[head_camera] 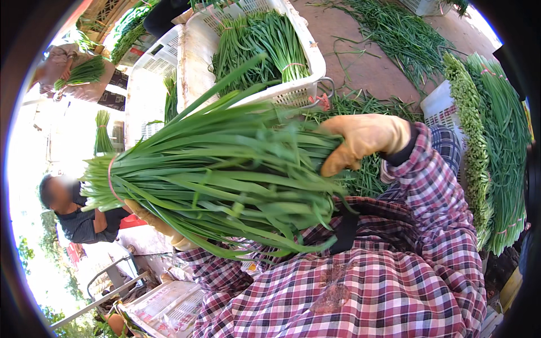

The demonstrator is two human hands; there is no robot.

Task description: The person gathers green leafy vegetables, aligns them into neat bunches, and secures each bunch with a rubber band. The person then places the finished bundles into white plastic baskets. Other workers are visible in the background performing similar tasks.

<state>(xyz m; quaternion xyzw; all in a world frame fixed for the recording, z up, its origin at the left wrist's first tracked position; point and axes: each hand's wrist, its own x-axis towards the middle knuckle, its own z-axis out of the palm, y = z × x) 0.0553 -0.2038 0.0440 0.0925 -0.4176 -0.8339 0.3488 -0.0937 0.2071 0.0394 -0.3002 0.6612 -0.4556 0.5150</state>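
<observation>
A large bundle of garlic chives lies sideways in front of my chest, with a pink band around its pale stem end at the left. My left hand, in a tan glove, supports the bundle from below near the band; the leaves hide part of it. At the right, my right hand, gloved the same way, grips the leaf tips between thumb and fingers. Some leaves are blurred there, and several long ones splay upward and down over my plaid shirt.
A white plastic crate ahead holds banded bundles. Loose leaves litter the floor. More bundles are stacked over a crate at my right. One person is at the left; another holds chives farther back.
</observation>
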